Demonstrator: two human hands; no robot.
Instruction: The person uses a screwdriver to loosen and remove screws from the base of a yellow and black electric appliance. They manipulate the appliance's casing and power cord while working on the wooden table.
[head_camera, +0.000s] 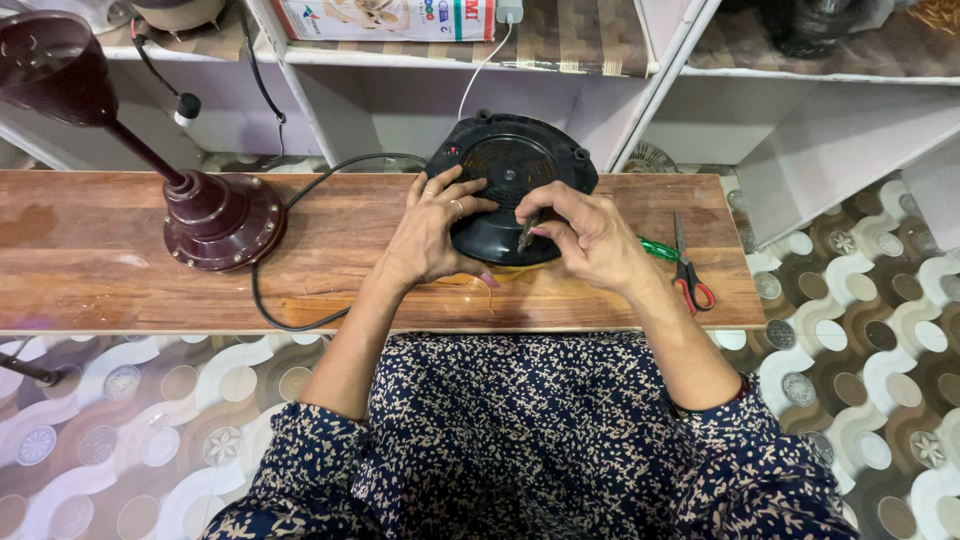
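The black round housing (510, 200) sat at the far edge of the wooden counter (100, 250), tipped up with its grilled underside facing you and its top rim toward 12 o'clock; being round, it had no clear long axis. Your left hand (432, 228) lay flat on its 9 o'clock side, fingers spread apart over the grille, steadying rather than clamping. Your right hand (590, 235) had its grip pinched together on a thin dark tool (526, 232), whose shaft ran toward 7 o'clock; its tip was too small to make out. The housing's lower rim was hidden behind both hands. A black cable (300, 200) looped from 10 o'clock across the counter. At 3 o'clock, just beside your right wrist, lay a green-handled screwdriver (660, 248), half covered, and red-handled scissors (688, 275). A maroon stand base (222, 220) stood at 9 o'clock, its upper part cut off by the frame.
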